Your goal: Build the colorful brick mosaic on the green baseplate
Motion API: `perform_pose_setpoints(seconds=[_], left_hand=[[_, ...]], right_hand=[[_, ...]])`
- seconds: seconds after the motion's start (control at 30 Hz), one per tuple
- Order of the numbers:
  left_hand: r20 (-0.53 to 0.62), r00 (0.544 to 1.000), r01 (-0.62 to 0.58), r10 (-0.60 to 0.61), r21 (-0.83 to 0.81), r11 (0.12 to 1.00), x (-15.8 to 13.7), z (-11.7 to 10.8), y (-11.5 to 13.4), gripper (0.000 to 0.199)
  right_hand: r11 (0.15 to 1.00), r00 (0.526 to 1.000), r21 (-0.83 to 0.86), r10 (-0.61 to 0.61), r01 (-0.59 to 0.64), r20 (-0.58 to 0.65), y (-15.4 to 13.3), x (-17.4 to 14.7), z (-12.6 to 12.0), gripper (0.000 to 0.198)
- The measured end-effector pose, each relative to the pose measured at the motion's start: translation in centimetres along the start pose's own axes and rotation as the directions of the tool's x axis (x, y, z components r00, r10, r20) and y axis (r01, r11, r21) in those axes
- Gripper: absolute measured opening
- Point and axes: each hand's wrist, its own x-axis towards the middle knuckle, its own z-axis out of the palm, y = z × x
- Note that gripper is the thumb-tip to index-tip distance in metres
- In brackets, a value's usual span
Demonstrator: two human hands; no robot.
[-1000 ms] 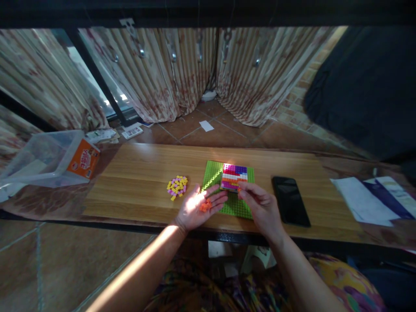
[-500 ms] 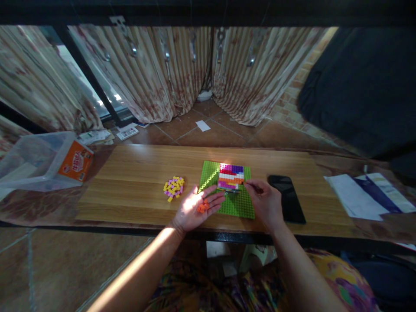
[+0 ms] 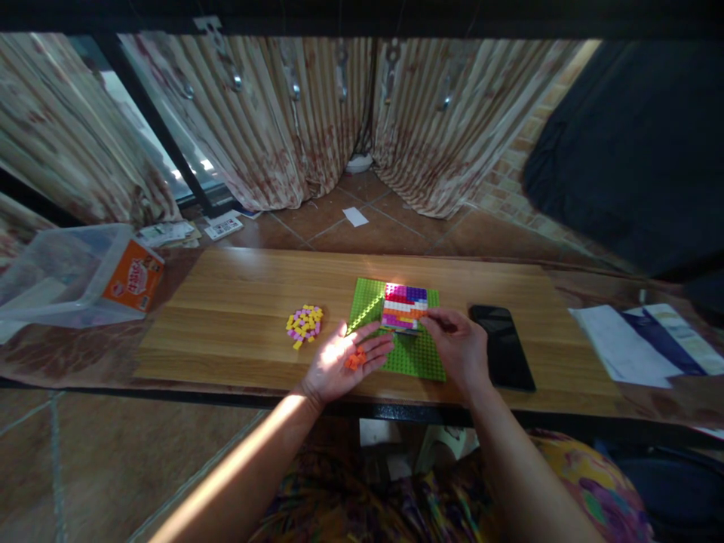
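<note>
My left hand (image 3: 339, 360) is palm up with its fingers stretched out, and a small heap of orange toy bricks (image 3: 356, 358) rests on it. Pinched together, the fingertips of my right hand (image 3: 459, 343) are at the right edge of a multicoloured brick block (image 3: 404, 305), against an orange brick there that they partly hide. Red, white, purple, orange and magenta rows make up the block. It sits on a green studded baseplate (image 3: 418, 362), where a yellow-green line of bricks (image 3: 366, 311) runs slantwise left of the block.
Loose yellow and pink bricks (image 3: 304, 324) lie in a pile on the wooden board (image 3: 226, 302). A black phone or tablet (image 3: 502, 347) is right of my right hand. Papers (image 3: 622, 351) lie at far right; a clear plastic bin (image 3: 73, 275) stands at far left.
My right fingertips have moved slightly left, in against the block's right edge, where more orange shows. My left hand stays nearly still with the bricks. The whole view has shifted slightly.
</note>
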Motion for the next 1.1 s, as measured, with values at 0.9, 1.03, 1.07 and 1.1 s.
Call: perform_pose_setpoints(seconds=[0.9,1.03,1.07,1.1], left_hand=[[-0.015,1.0,-0.003,0.003,0.019,1.0,-0.1,0.1,-0.1,0.064],[0.001,1.0,-0.007,0.007,0.013,1.0,-0.1,-0.1,-0.2,0.066],[0.004,1.0,-0.011,0.011,0.013,1.0,-0.1,-0.1,-0.2,0.067],[0.004,1.0,-0.014,0.014,0.012,1.0,-0.2,0.0,-0.2,0.068]], right_hand=[[0.966,0.988,0.219,0.148,-0.134,-0.045,0.4,0.4,1.7,0.031],[0.999,0.991,0.026,0.022,-0.019,-0.133,-0.2,-0.3,1.1,0.029],[0.999,0.988,-0.032,-0.047,0.043,-0.15,-0.7,-0.6,1.0,0.027],[0.989,0.981,-0.078,-0.132,0.122,-0.138,-1.2,-1.1,0.9,0.025]])
